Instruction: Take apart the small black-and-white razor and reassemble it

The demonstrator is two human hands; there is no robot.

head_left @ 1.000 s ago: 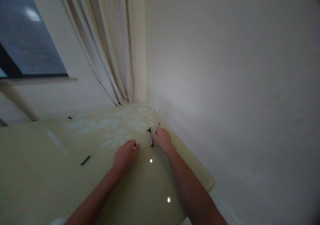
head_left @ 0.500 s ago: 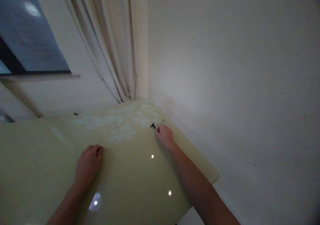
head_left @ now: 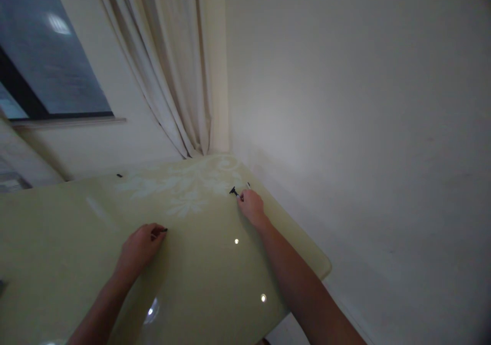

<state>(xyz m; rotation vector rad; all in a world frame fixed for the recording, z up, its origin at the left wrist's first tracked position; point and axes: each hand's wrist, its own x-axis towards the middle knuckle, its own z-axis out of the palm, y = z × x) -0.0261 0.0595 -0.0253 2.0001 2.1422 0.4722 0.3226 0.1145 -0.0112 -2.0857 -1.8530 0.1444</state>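
My right hand (head_left: 251, 206) is closed around the handle of a small razor (head_left: 233, 191), whose black T-shaped head points up and left. The light end of its handle shows just past my fingers. My left hand (head_left: 142, 243) is lower on the table, over to the left, its fingers pinched on a small black piece (head_left: 165, 230). Only the tip of that piece sticks out beyond the fingertips, and its kind is too small to tell. Both hands are over the pale yellow-green glossy table (head_left: 203, 278), well apart from each other.
Another small black piece (head_left: 119, 175) lies near the table's far edge. Beige curtains (head_left: 172, 68) hang in the corner, with a window (head_left: 76, 53) to their left. A plain wall (head_left: 345, 104) runs along the table's right side. A dark object (head_left: 2, 285) shows at the left edge.
My left hand has moved slightly right, and the black piece now shows past its fingertips. My right hand stays nearly in place with the razor. The view has shifted a little.
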